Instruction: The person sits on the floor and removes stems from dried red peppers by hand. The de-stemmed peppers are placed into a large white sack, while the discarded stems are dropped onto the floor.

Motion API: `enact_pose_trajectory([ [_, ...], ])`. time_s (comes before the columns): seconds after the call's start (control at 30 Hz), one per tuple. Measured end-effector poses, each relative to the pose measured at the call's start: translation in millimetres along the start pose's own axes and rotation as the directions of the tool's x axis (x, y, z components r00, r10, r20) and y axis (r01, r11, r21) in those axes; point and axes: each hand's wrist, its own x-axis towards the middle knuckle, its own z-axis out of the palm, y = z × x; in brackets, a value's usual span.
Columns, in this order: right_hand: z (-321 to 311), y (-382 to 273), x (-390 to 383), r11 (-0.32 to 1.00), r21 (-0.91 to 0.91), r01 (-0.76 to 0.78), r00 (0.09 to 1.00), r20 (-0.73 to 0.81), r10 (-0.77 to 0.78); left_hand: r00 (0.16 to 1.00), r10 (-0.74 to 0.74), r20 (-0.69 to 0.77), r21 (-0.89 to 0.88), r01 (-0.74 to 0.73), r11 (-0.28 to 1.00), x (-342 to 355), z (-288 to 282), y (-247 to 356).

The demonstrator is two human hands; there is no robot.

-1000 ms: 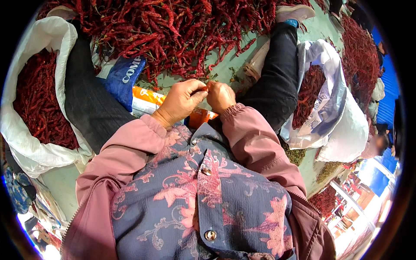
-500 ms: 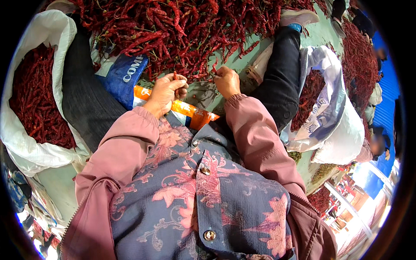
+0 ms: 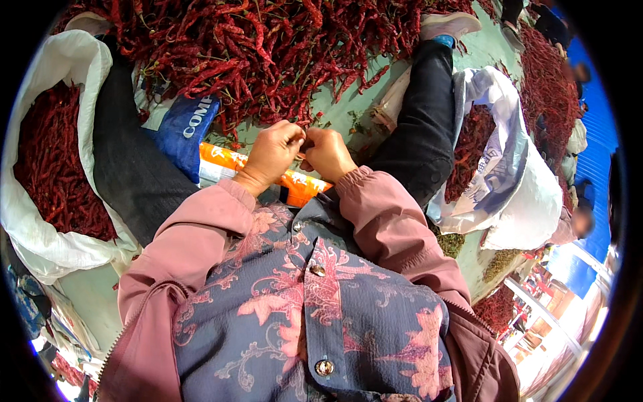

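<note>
My left hand [image 3: 273, 153] and my right hand [image 3: 328, 153] meet in front of me, fingertips pinched together and almost touching. A dried red chili pepper is between them, mostly hidden by the fingers. Just beyond my hands spreads a large heap of dried red chili peppers [image 3: 268, 53], many with pale stems. Below my hands lies an orange and white printed bag [image 3: 305, 189], and a blue printed bag [image 3: 177, 130] is to its left.
An open white sack [image 3: 94, 74] of red chilies stands at left, beside my outstretched left leg [image 3: 127, 147]. Another white sack [image 3: 516, 154] with chilies stands right of my right leg [image 3: 418, 114]. Further right are more chilies [image 3: 549, 87] and other people [image 3: 583, 218].
My hands have come together: the right moved left and slightly down, the left moved right. The chili that showed at the right fingertips is now mostly hidden. The view shifted slightly.
</note>
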Motion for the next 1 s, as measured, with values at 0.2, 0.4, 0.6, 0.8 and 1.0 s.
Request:
enact_pose_trajectory([
  [0.2,-30,78,52,0.964,-0.17,-0.204,0.972,-0.156,0.178,0.984,0.134,0.114,-0.062,-0.128,0.99,4,-4,41],
  [0.4,-51,33,48,0.707,-0.669,-0.23,0.933,-0.358,-0.034,0.844,-0.451,0.291,-0.637,0.522,0.567,5,-22,16],
  [0.6,-52,46,72,0.747,-0.647,-0.153,0.938,-0.332,-0.095,0.747,-0.567,0.347,-0.706,0.606,0.366,2,-28,-10],
  [0.8,-38,42,30,0.851,-0.521,-0.071,0.954,-0.286,-0.095,0.733,-0.588,0.341,-0.695,0.618,0.368,12,-20,-18],
  [1.0,-45,28,48,0.816,-0.548,-0.181,0.916,-0.395,-0.063,0.714,-0.607,0.349,-0.644,0.654,0.397,11,-10,-10],
])
